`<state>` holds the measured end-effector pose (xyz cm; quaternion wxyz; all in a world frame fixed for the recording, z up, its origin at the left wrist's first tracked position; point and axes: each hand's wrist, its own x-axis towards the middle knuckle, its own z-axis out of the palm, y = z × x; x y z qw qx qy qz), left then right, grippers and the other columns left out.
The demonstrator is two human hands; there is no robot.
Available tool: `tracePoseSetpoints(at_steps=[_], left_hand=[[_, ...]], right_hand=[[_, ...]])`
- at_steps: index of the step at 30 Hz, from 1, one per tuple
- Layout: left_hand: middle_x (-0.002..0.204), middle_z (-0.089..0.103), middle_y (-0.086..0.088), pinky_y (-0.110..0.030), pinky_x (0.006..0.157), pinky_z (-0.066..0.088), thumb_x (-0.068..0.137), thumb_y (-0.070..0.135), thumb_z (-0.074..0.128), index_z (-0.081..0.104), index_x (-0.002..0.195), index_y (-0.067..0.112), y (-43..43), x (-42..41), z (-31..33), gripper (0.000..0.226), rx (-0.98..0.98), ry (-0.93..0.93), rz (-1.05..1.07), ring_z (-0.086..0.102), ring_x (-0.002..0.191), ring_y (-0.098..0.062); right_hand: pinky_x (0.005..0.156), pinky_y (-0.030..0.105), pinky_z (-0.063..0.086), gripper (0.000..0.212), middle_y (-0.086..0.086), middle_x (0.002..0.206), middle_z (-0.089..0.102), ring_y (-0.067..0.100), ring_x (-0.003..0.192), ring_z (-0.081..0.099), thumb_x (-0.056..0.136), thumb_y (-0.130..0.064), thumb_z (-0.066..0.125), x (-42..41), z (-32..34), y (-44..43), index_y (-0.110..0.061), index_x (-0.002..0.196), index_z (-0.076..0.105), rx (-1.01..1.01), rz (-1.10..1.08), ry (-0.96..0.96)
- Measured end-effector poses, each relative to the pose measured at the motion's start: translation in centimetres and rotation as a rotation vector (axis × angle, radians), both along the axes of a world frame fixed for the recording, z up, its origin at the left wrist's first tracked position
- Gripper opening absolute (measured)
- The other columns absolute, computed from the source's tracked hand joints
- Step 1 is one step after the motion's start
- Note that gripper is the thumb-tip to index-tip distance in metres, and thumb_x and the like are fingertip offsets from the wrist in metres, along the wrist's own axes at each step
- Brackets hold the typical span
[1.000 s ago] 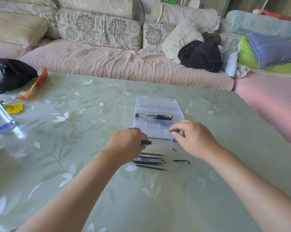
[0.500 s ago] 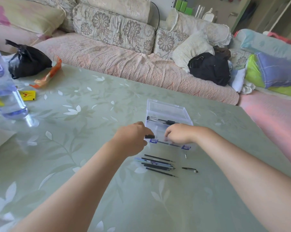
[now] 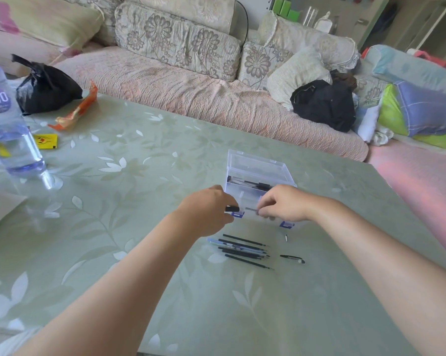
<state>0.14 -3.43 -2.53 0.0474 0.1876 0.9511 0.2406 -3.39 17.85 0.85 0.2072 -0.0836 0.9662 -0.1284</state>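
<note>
Black pen part [image 3: 232,208]: short and dark, held level above the near edge of the clear plastic box [image 3: 255,164], just over the table [image 3: 139,176]. Its butt is enclosed in the curled fingers of the left hand [image 3: 206,214], and only the open end is left showing, presumably so that something can be fed into it. Thin grey rod [image 3: 250,209]: pinched at its far end between thumb and fingertips of the right hand [image 3: 286,204], and lined up end to end with the black part across a small gap; a fitting-together of the two is judged to be in hand. The box is kept open with its lid tilted back, so that finished pens [image 3: 252,185] can be laid in its rear compartment; two blue latches [image 3: 286,224] are seen at its front edge. Loose refills [image 3: 242,250]: laid side by side in a row nearer the person than the box, within easy reach of either hand. A small metal piece [image 3: 286,237] and a dark clip-like piece [image 3: 292,258] are set apart to the right of the row, probably as parts awaiting use. Further off, at the table's left: a water bottle [image 3: 14,147], a yellow packet [image 3: 46,141], an orange wrapper [image 3: 75,114] and a black bag [image 3: 47,88]. A sofa [image 3: 191,93] is placed behind the table.
</note>
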Motion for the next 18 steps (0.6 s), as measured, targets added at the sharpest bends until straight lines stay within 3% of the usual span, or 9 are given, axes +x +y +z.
tracePoseSetpoints(at_steps=[3, 6, 11, 13, 18], left_hand=[[0.109, 0.051, 0.007, -0.024, 0.065, 0.037, 0.095, 0.039, 0.055, 0.065, 0.116, 0.035, 0.1, 0.0, 0.4, 0.024, 0.047, -0.012, 0.019, 0.051, 0.082, -0.014], [0.108, 0.058, 0.005, -0.029, 0.074, 0.047, 0.096, 0.039, 0.053, 0.068, 0.112, 0.034, 0.3, 0.0, 0.7, 0.023, 0.079, -0.009, 0.027, 0.056, 0.090, -0.016], [0.104, 0.066, 0.005, -0.025, 0.066, 0.045, 0.096, 0.033, 0.053, 0.068, 0.108, 0.027, 0.3, 0.1, 0.9, 0.020, 0.074, -0.066, 0.030, 0.058, 0.084, -0.018], [0.103, 0.066, 0.006, -0.027, 0.069, 0.047, 0.096, 0.033, 0.053, 0.067, 0.107, 0.029, 0.4, 0.3, 0.8, 0.019, 0.045, -0.087, 0.010, 0.059, 0.084, -0.017], [0.091, 0.065, 0.011, -0.022, 0.060, 0.043, 0.095, 0.043, 0.050, 0.061, 0.108, 0.041, 1.0, 0.8, 0.3, 0.017, 0.068, -0.146, -0.028, 0.054, 0.063, -0.009]], right_hand=[[0.068, 0.017, 0.049, 0.007, -0.015, 0.084, 0.073, 0.003, 0.080, 0.067, 0.080, -0.027, 0.074, 0.2, -0.2, 0.6, -0.029, 0.087, 0.076, -0.087, -0.059, 0.102], [0.067, 0.012, 0.044, 0.012, -0.020, 0.083, 0.071, -0.005, 0.080, 0.064, 0.075, -0.026, 0.080, 0.5, -0.4, 0.9, -0.030, 0.085, 0.076, -0.147, -0.100, 0.174], [0.068, 0.008, 0.042, 0.009, -0.018, 0.082, 0.072, -0.001, 0.080, 0.064, 0.079, -0.024, 0.078, 2.0, 0.0, 1.4, -0.031, 0.082, 0.075, -0.294, -0.195, 0.368], [0.069, 0.007, 0.043, 0.008, -0.017, 0.082, 0.071, -0.001, 0.080, 0.064, 0.080, -0.025, 0.076, 3.3, 0.2, 1.6, -0.032, 0.083, 0.075, -0.330, -0.220, 0.436], [0.065, 0.011, 0.043, 0.011, -0.020, 0.078, 0.067, 0.000, 0.071, 0.059, 0.079, -0.025, 0.077, 7.1, -1.1, 2.9, -0.036, 0.080, 0.074, -0.254, -0.182, 0.439]])
